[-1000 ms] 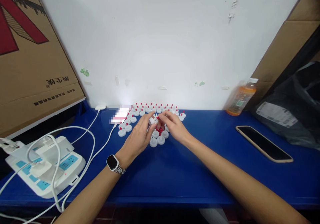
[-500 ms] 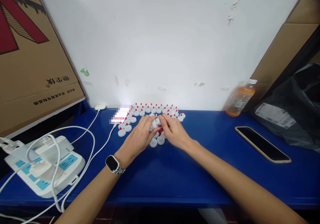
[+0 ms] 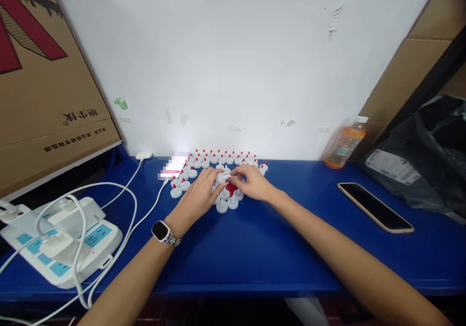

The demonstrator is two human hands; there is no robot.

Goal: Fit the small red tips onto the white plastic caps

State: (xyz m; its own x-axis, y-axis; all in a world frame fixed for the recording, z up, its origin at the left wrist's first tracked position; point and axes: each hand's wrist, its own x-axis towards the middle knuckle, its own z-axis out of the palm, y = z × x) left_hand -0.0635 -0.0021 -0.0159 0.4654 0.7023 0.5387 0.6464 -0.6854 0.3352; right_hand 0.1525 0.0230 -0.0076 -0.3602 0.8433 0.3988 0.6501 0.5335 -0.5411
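Note:
My left hand is closed around a white nozzle cap, its thumb below and fingers above. My right hand meets it from the other side, with thumb and fingertips pinched at the cap's narrow end. Whether a small red tip sits between those fingertips is hidden. Just beneath the hands lies a pile of small red tips. Several white caps without red tips stand around that pile. White caps with red tips on them form a curved band to the left and behind.
A phone lies on the blue table to the right, near an orange drink bottle and a dark plastic bag. On the left sits a power strip with loose white cables. A cardboard box and white wall stand behind.
My right fingers have loosened from their tight press and shifted slightly, uncovering more of the red tips. The left hand keeps its hold on the cap. The view has shifted slightly.

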